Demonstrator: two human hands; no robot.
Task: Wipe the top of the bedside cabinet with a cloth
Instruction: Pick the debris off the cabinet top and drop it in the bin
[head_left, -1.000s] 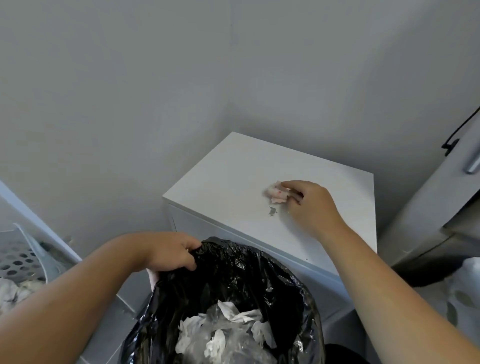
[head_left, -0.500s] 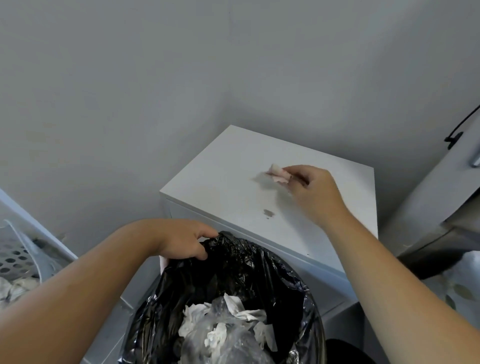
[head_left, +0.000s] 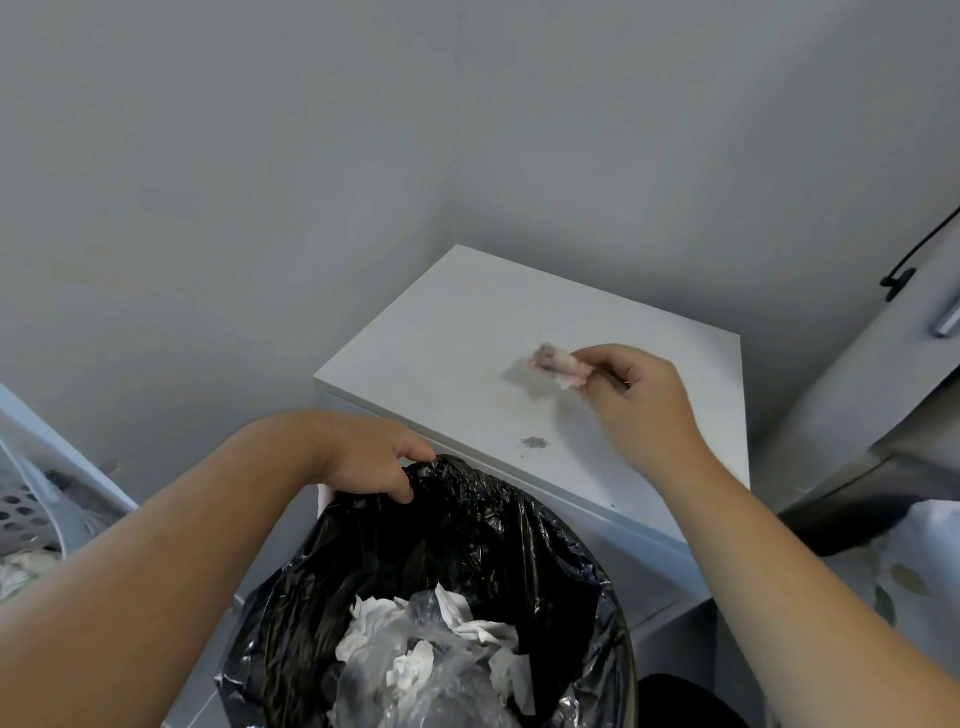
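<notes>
A right hand (head_left: 644, 400) is pinching a soft, light, crumpled pink cloth (head_left: 563, 365) above the white cabinet top (head_left: 457, 332), a grey smudge (head_left: 535, 442) lying at six o'clock.

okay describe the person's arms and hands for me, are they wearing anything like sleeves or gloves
Both forearms are bare as far as the frame shows: no sleeves and no gloves. No watch or bracelet shows on either wrist. The left hand has no visible ring. On the right hand there is a small glint at one finger, too small to tell if it is a ring.
</notes>
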